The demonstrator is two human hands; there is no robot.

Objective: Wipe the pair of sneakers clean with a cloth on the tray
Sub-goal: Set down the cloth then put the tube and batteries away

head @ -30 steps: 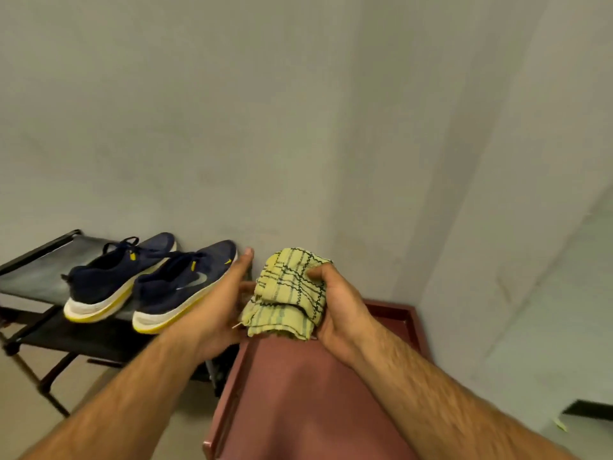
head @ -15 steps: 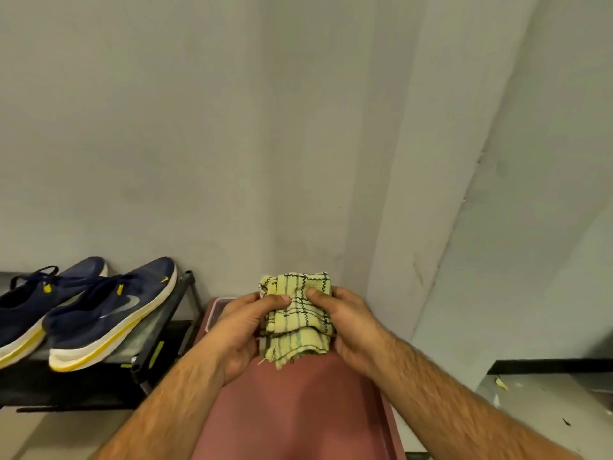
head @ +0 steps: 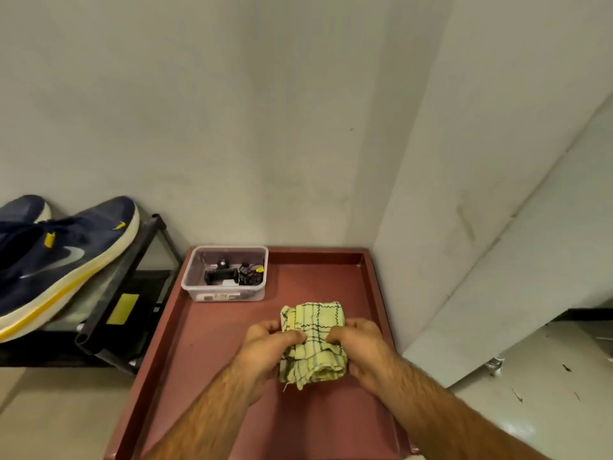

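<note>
A folded yellow checked cloth [head: 315, 340] is held over the dark red tray [head: 205, 353]. My left hand [head: 265, 350] grips its left side and my right hand [head: 360, 346] grips its right side, thumbs on top. Two navy sneakers with white and yellow soles stand on a black rack at the left: the nearer one [head: 63, 260] shows fully, the farther one [head: 20, 210] is partly cut off by the frame edge.
A clear plastic box [head: 225, 277] with small black items sits in the tray's far left corner. The black shoe rack [head: 129, 293] stands beside the tray's left rim. Pale walls close the back and right; a light floor lies at the right.
The view has tilted down and right, so the sneakers slid left and the tray and plastic box came into sight. Both hands lowered the cloth toward the tray.
</note>
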